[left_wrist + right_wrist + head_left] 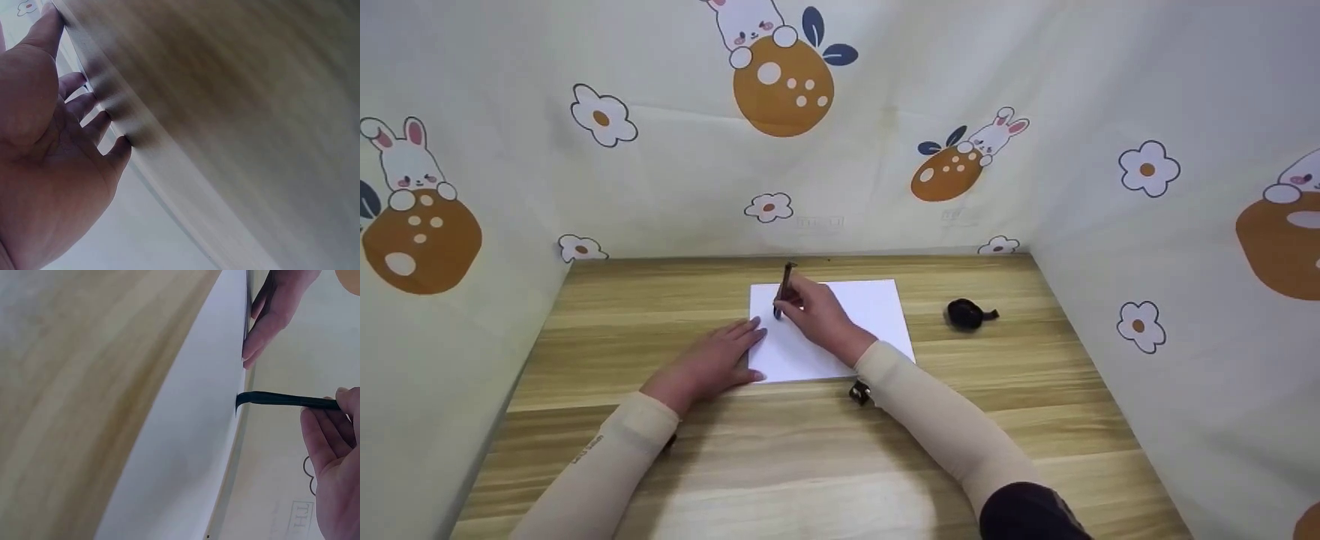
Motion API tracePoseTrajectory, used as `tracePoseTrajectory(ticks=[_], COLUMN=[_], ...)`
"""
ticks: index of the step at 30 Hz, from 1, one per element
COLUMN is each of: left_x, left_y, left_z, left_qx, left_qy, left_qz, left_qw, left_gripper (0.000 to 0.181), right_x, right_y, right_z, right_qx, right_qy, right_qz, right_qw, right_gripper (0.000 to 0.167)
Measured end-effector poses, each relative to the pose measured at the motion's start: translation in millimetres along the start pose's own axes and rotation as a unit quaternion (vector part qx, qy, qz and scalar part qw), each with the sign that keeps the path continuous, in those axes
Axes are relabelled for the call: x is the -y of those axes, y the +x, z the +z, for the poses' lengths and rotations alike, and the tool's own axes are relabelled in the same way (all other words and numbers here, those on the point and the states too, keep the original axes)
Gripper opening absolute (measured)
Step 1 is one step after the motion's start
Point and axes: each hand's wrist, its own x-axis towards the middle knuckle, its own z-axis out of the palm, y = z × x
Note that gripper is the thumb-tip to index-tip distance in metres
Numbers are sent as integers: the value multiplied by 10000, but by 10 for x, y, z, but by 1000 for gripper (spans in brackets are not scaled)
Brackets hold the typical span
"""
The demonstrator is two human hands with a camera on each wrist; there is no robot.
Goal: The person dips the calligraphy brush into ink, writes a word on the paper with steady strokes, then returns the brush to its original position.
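A white sheet of paper (pixel 870 315) lies on the wooden table. My right hand (pixel 821 311) pinches a dark, slim brush (pixel 784 289) and holds it steeply over the left part of the sheet. In the right wrist view the tip of the brush (pixel 270 399) bends where it meets the paper (pixel 185 399). My left hand (pixel 716 360) rests at the sheet's left edge, its fingers extended and fingertips on the paper. The left wrist view shows the fingers of that hand (pixel 67 146) spread along the edge. No marks on the paper can be made out.
To the right of the paper stands a small black round dish (pixel 964 315) with a short handle. Pale fabric walls (pixel 675 172) with rabbit and flower prints enclose the table (pixel 780 465) at the back and both sides.
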Motion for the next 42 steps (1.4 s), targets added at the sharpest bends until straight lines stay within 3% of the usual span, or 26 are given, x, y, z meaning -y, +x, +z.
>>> tracePoseTrajectory(ticks=[11, 42], left_x=[10, -17], left_y=[15, -15], left_z=[22, -7], left_qx=[-170, -24], left_qy=[-40, -123], left_qz=[71, -32], left_qw=[9998, 9999], left_gripper=[81, 81], right_x=[68, 213], right_y=[-110, -367], right_z=[-16, -56], right_qx=[197, 620], right_qy=[9, -22], right_qz=[-90, -448], right_qw=[9998, 9971], right_gripper=[10, 11])
